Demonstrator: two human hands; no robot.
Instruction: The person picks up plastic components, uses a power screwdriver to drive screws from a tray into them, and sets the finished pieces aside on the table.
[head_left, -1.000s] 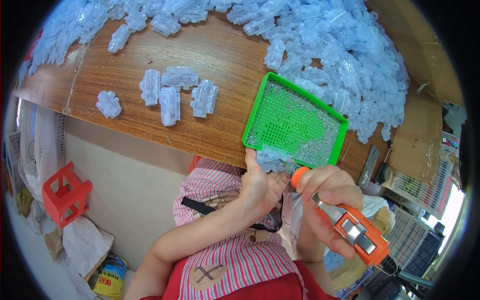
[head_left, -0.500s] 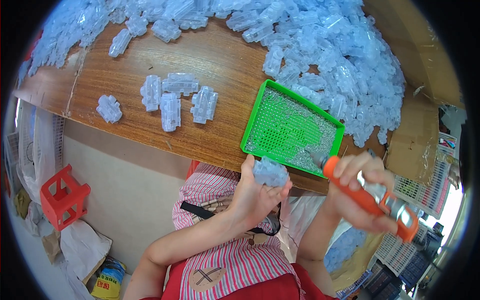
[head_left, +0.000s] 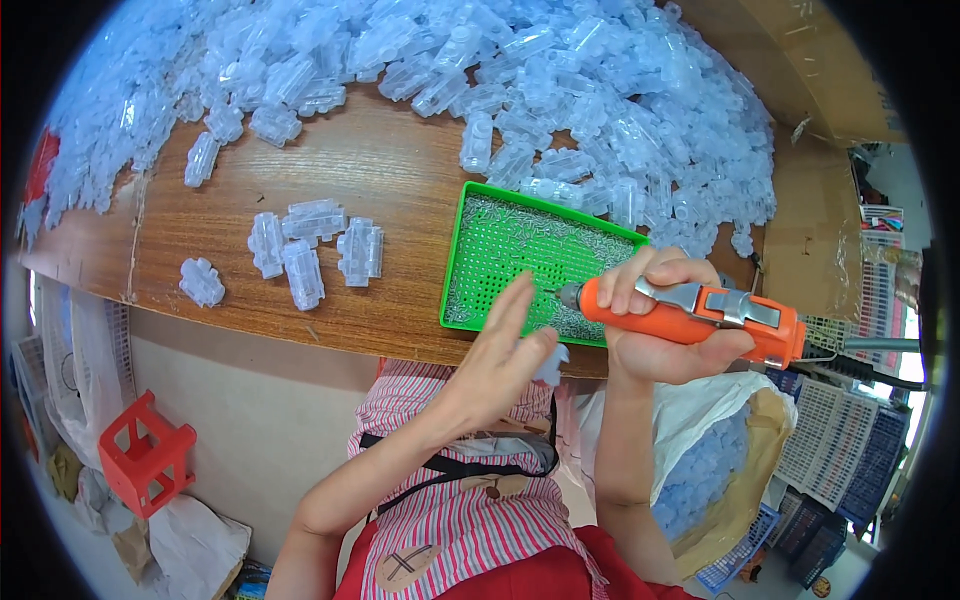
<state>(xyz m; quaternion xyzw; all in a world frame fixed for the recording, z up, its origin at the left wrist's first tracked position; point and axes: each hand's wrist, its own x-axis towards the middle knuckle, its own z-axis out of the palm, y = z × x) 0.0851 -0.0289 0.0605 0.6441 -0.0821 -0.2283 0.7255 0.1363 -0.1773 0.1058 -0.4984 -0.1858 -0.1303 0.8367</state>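
Note:
My left hand (head_left: 492, 365) reaches over the near edge of a green tray (head_left: 480, 285), index and middle fingers stretched toward its perforated bottom. A translucent plastic part (head_left: 552, 367) pokes out past the thumb, mostly hidden behind the hand, which appears to hold it. Small silver screws (head_left: 590, 237) lie scattered in the tray, thickest along its sides. In my right hand (head_left: 668, 358) is an orange power screwdriver (head_left: 655, 320), fingers wrapped round its body. It lies nearly level, its grey nose pointing left above the tray's right part.
A big heap of translucent plastic parts (head_left: 620, 110) covers the table's back and right. Several single parts (head_left: 303, 275) lie left of the tray. Cardboard (head_left: 815, 220) walls the right side. A bag of parts (head_left: 700, 480) stands below right; a red stool (head_left: 147, 455) stands lower left.
The screwdriver has swung from a slant to nearly level, its nose now over the tray. My left hand has turned over from palm up, fingers now reaching into the tray. The view has shifted.

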